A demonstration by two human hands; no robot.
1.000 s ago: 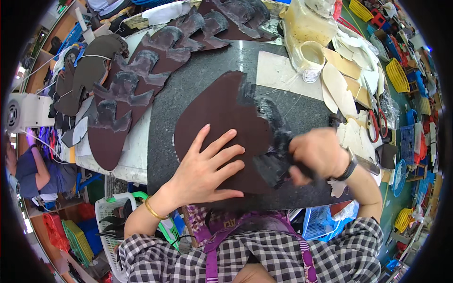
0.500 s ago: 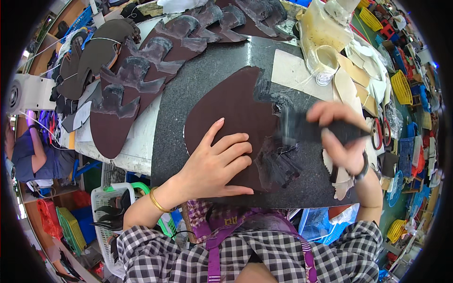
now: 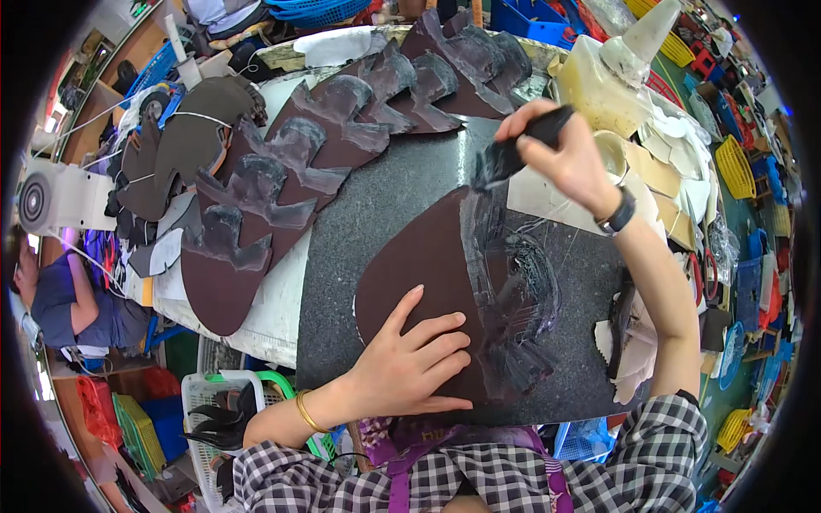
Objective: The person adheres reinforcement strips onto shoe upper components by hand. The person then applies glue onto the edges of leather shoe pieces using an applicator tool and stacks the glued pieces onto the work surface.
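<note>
My left hand (image 3: 419,363) lies spread on a dark brown flat piece (image 3: 419,265), perhaps leather, with a rounded left edge. The fingers press its lower part against a speckled black board (image 3: 342,308). Wet-looking smears with brush streaks cover the piece's right side and run onto the board. At the piece's upper tip, my right hand (image 3: 571,167) grips a black, wide brush (image 3: 505,162). Its bristles point down and left, over or touching the tip; contact is hard to tell.
Overlapping brown pieces (image 3: 227,291) with greyish smears line the left and far side. A yellowish squeeze bottle (image 3: 603,90) stands at the far right, by pale card (image 3: 547,205) and scissors (image 3: 710,265). Scraps (image 3: 634,342) lie at the board's right edge. Another person (image 3: 77,295) sits at left.
My right hand has swept the brush from the piece's right side up and away to its upper tip. The smear now reaches along more of that side. My left hand still holds the piece.
</note>
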